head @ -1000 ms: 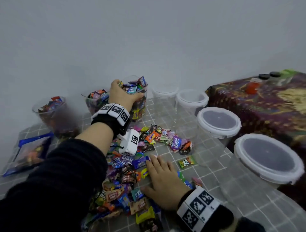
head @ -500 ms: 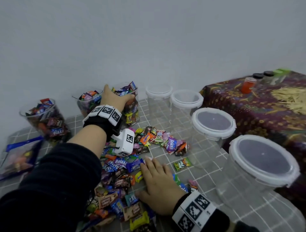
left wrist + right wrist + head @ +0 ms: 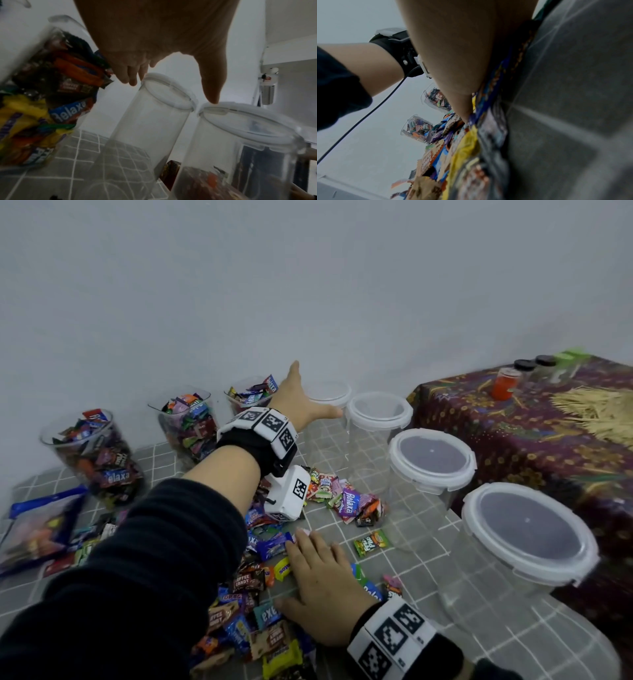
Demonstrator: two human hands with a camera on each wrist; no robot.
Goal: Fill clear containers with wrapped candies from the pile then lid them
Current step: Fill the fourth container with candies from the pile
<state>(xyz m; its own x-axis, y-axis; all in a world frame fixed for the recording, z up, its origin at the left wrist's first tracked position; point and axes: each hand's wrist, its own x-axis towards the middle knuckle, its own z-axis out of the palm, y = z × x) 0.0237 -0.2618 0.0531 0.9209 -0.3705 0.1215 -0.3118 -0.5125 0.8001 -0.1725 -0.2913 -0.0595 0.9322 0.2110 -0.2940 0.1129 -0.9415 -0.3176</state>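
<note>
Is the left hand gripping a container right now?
No, the left hand is spread open above the empty lidded container, fingers and thumb clear of its walls.

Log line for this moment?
left hand: open, reaching to empty jar | right hand: flat on candy pile | filled jars: three, unlidded

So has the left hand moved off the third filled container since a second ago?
Yes. The left hand has left the third filled container and reaches right, open, over the nearest empty lidded container.

The left hand (image 3: 301, 402) hides part of a lidded container (image 3: 329, 395); its contents, perhaps none, stay unclear.
</note>
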